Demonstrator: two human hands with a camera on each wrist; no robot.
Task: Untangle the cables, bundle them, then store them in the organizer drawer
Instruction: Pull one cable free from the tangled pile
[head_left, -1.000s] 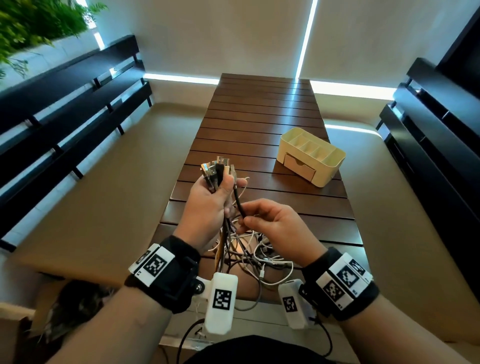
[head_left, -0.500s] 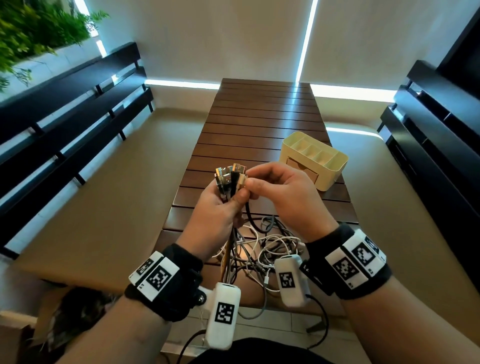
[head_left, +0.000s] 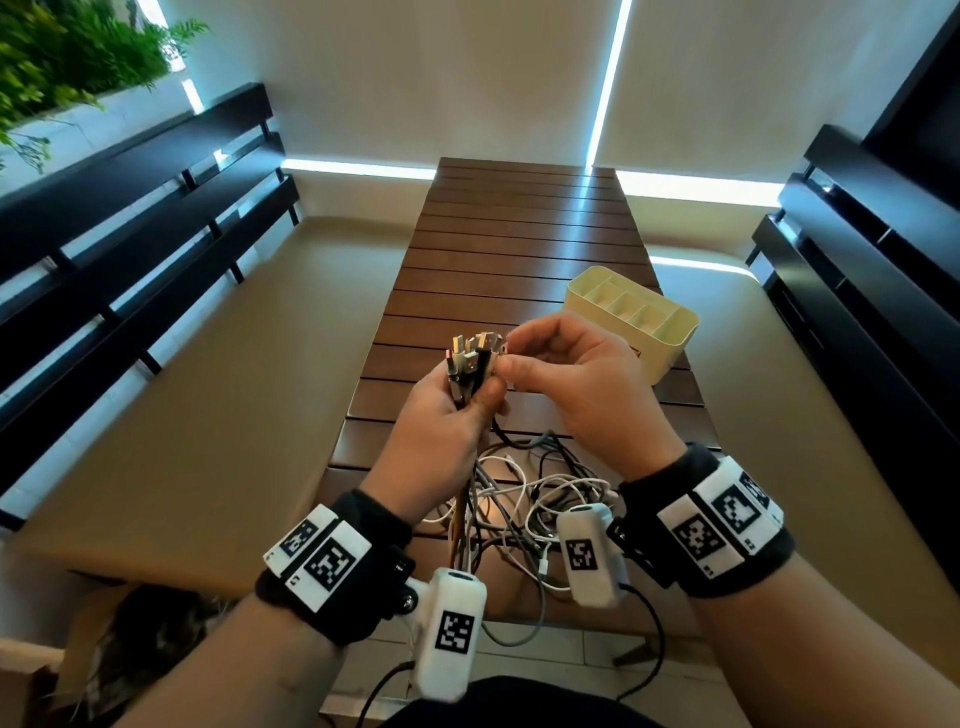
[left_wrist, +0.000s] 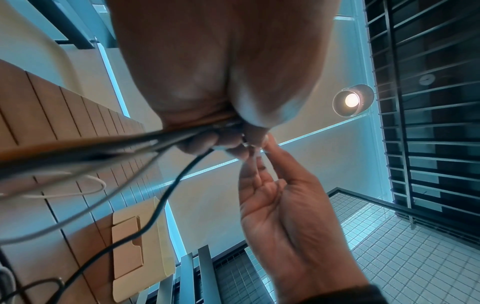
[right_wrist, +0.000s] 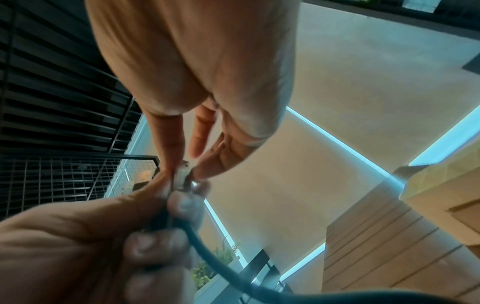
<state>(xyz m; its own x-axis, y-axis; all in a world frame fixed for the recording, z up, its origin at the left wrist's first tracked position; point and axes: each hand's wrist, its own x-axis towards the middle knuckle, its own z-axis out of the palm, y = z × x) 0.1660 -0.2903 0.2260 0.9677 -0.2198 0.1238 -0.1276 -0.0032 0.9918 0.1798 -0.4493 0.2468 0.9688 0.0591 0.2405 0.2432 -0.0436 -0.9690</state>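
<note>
The right hand (head_left: 582, 395) pinches one plug (right_wrist: 183, 174) between thumb and fingertips and sets it against the cluster of plugs (head_left: 475, 353) that the left hand (head_left: 441, 431) grips in a closed fist. To do this well, I'd line the plug ends up level and keep the fist tight, so nothing slips back. Below the fist the cables (head_left: 524, 499) hang into a loose tangle on the slatted table (head_left: 519, 249), not yet bundled. Beyond the right hand stands the organizer (head_left: 670, 338); its top compartments look empty, and I cannot tell what its drawer (right_wrist: 467, 216) holds.
</note>
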